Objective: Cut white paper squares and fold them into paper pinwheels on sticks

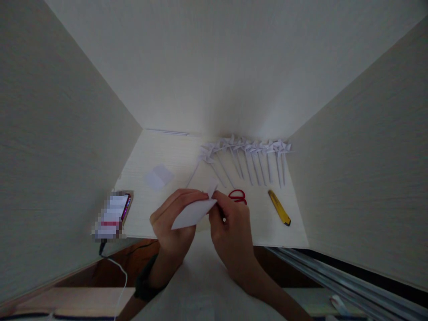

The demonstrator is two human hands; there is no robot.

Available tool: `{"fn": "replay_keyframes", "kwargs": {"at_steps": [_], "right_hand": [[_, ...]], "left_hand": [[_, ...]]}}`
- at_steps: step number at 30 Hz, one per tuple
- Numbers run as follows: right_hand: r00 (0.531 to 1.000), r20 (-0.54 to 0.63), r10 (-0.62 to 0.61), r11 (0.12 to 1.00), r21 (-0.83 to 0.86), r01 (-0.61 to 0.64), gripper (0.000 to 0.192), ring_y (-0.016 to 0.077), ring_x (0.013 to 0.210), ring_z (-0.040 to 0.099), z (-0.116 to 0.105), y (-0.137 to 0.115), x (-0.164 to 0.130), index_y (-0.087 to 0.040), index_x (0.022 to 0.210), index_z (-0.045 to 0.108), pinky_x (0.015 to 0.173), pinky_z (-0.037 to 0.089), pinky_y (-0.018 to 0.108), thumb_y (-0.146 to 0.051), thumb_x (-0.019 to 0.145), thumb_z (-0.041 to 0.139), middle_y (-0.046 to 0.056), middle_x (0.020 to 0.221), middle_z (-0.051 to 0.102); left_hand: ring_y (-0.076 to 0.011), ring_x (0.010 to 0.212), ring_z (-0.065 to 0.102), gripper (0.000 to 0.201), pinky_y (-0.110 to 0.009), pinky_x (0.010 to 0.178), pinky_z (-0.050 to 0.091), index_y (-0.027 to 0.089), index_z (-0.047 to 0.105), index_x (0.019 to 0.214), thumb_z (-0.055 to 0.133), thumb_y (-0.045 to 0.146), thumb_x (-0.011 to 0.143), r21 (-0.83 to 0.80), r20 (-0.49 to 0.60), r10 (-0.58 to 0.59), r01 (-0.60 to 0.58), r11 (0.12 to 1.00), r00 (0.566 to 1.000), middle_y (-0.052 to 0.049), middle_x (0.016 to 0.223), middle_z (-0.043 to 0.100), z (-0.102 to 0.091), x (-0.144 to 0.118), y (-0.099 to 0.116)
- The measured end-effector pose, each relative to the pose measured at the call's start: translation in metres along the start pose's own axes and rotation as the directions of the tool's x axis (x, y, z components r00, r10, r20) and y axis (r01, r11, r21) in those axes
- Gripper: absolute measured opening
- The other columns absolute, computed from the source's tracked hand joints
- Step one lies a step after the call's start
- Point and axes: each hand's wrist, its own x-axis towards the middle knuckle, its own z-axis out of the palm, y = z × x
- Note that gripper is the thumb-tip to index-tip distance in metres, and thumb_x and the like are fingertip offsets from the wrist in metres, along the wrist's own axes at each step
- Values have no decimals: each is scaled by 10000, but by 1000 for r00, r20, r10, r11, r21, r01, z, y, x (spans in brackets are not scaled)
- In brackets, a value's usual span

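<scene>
A piece of white folded paper (194,213) is held between both hands above the front of the white table. My left hand (175,216) is closed around its left side, with the fingertips near the far corner. At the paper's right corner, my right hand (232,223) pinches with thumb and forefinger. A small white tip of paper sticks up between the fingertips; its exact fold is hard to make out. Red-handled scissors (237,196) lie just beyond my right hand, their blades hidden.
Several white paper pinwheels on sticks (247,147) lie in a row at the back. A creased paper sheet (158,177) and thin sticks (170,132) are on the left. A yellow utility knife (279,207) lies right, a plugged-in phone (112,216) left. Walls enclose the table (267,232).
</scene>
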Motion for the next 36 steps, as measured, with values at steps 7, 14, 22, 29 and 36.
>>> {"fn": "replay_keyframes", "kwargs": {"at_steps": [7,14,22,29,36], "right_hand": [[989,100,107,980,160,-122,233,89,445,422,-6,2,5,-177,597,586,460,267,203,-129,802,486,-52,482,505],[997,60,53,998,42,-55,258,82,430,434,-5,6,9,-185,594,631,473,278,206,-175,842,561,-56,481,558],[999,18,-43,986,-162,46,223,99,470,480,-3,15,13,-168,662,624,496,283,216,-226,872,574,-29,534,602],[994,40,102,995,17,-103,283,104,473,486,-2,25,22,-182,641,573,486,307,206,-264,894,477,-36,524,566],[984,65,168,981,-108,-160,257,137,491,462,12,69,24,-184,723,554,508,295,245,-284,894,391,-20,554,520]], "left_hand": [[-152,771,673,246,-237,691,520,228,738,881,622,39,774,-105,39,-85,89,991,996,0,839,743,0,0,1],[-157,775,682,116,-232,688,534,224,734,873,666,178,791,-328,158,-419,448,832,894,-1,842,744,5,8,-6],[-153,834,666,127,-225,755,519,200,717,902,687,244,786,-457,341,-517,619,639,785,-5,880,730,10,8,-17],[-216,1079,632,625,-345,898,526,323,465,1337,725,290,770,-285,419,-332,469,836,845,-47,1256,644,-9,1,-28],[-247,1035,642,460,-442,883,539,243,506,1283,575,413,861,318,415,-446,333,888,793,-84,1162,666,-47,-37,-135]]}}
